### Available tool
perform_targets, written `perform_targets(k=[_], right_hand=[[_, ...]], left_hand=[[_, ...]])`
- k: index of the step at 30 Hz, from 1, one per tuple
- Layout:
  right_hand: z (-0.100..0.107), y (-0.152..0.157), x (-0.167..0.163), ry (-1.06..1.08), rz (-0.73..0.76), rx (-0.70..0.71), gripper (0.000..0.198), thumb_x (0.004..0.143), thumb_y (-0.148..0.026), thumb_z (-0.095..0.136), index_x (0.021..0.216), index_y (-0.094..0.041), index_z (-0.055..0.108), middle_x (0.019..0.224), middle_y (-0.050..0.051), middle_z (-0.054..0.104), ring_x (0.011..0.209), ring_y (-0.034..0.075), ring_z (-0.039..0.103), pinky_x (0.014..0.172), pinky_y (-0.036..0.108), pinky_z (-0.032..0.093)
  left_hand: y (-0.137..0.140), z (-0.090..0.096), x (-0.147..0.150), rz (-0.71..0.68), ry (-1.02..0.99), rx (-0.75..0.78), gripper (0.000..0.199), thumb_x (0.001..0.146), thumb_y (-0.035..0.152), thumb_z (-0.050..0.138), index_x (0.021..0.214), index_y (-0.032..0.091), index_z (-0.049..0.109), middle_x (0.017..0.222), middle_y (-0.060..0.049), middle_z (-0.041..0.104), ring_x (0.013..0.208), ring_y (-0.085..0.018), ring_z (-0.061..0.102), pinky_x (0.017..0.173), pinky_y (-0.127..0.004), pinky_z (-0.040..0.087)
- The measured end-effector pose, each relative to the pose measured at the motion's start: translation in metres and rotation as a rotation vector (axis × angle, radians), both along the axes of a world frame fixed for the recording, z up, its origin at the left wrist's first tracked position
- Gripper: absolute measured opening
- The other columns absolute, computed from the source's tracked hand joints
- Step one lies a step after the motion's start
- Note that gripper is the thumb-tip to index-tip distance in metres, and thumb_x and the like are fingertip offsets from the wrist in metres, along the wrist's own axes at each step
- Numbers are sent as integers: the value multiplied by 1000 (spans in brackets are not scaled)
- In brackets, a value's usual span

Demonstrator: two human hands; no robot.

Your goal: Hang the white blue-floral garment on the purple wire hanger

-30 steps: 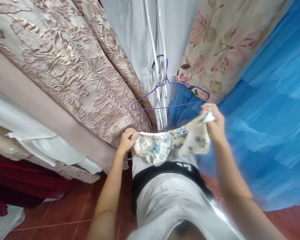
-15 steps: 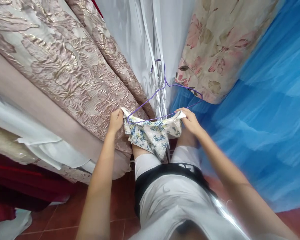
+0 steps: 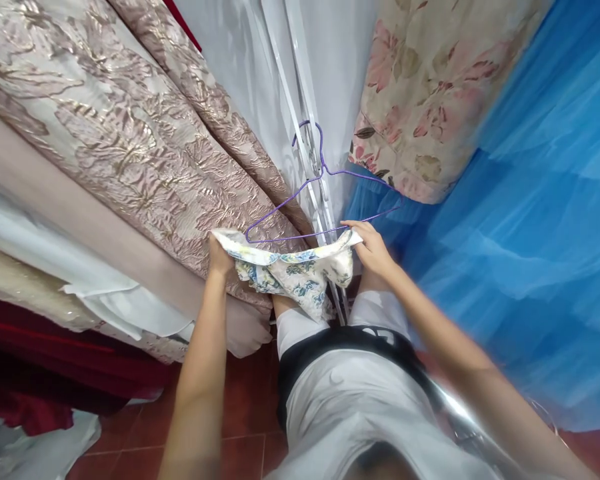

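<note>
A small cream garment with blue flower print hangs stretched between both my hands. My left hand grips its left end and my right hand grips its right end. The garment's top edge lies right under the bottom bar of a purple wire hanger, which hangs by its hook on a white metal grille. My right fingers touch the hanger's bar.
Pink and gold brocade curtains hang at the left, over beige, white and dark red cloths. A floral fabric and blue tulle fill the right. Red floor tiles lie below.
Both hands have lifted the flowered garment from waist height up to the hanger's bottom bar and pulled it wider.
</note>
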State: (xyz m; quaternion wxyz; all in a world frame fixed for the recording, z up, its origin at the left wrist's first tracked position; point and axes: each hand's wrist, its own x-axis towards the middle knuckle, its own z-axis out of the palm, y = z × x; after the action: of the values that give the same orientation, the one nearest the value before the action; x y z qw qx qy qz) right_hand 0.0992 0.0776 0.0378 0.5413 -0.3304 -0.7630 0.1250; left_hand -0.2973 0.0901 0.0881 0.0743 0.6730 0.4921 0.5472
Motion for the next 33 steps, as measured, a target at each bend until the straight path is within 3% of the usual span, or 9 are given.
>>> perform_targets(k=[5, 9, 13, 17, 21, 28, 31, 33], right_hand=[[3, -6, -1, 14, -6, -29, 31, 94, -23, 45, 103, -23, 74, 126, 10, 74, 114, 31, 64, 103, 51, 47], [4, -13, 2, 1, -32, -28, 33, 96, -25, 43, 104, -23, 75, 122, 10, 76, 109, 31, 65, 100, 50, 48], [5, -18, 6, -21, -56, -11, 33, 93, -20, 43, 103, -22, 75, 121, 11, 75, 106, 31, 64, 97, 49, 48], [7, -18, 8, -36, -62, 0, 34, 90, -17, 43, 104, -21, 75, 120, 11, 75, 103, 31, 62, 95, 48, 48], [7, -17, 3, -47, -55, -5, 33, 88, -16, 44, 101, -20, 74, 121, 11, 75, 102, 30, 62, 94, 47, 47], [8, -22, -4, -25, -30, -18, 31, 89, -18, 44, 97, -21, 73, 116, 11, 77, 98, 31, 65, 93, 49, 49], [11, -23, 10, 54, -5, -26, 25, 91, -22, 46, 92, -23, 72, 120, 10, 75, 109, 31, 66, 101, 50, 49], [13, -19, 27, 197, -139, -9, 26, 93, -25, 45, 93, -23, 72, 116, 10, 74, 109, 30, 66, 103, 49, 49]], left_hand=[[22, 43, 23, -13, 137, -117, 61, 93, 73, 36, 64, 21, 48, 61, -3, 51, 58, -17, 45, 53, -29, 37], [57, 67, 45, -53, 342, -217, 60, 95, 68, 40, 58, 21, 42, 59, -2, 46, 60, -16, 38, 56, -29, 34], [76, 66, 51, 14, 436, -407, 52, 93, 53, 49, 53, 20, 46, 58, -2, 50, 62, -17, 40, 62, -29, 36], [70, 58, 53, 1, 348, -490, 40, 89, 46, 57, 61, 18, 60, 68, -4, 64, 68, -19, 50, 67, -27, 41], [55, 61, 76, 9, 273, -372, 40, 94, 50, 57, 75, 16, 66, 79, -6, 69, 74, -20, 57, 71, -29, 43], [11, 72, 148, 40, 350, 99, 34, 105, 47, 46, 100, 20, 65, 83, -5, 67, 79, -21, 63, 77, -31, 44], [5, 69, 151, 29, 377, 154, 32, 104, 49, 50, 103, 21, 65, 84, -4, 66, 78, -21, 63, 76, -31, 42], [5, 67, 145, 17, 407, 170, 33, 104, 49, 50, 96, 21, 65, 81, -4, 66, 74, -19, 60, 73, -30, 40]])
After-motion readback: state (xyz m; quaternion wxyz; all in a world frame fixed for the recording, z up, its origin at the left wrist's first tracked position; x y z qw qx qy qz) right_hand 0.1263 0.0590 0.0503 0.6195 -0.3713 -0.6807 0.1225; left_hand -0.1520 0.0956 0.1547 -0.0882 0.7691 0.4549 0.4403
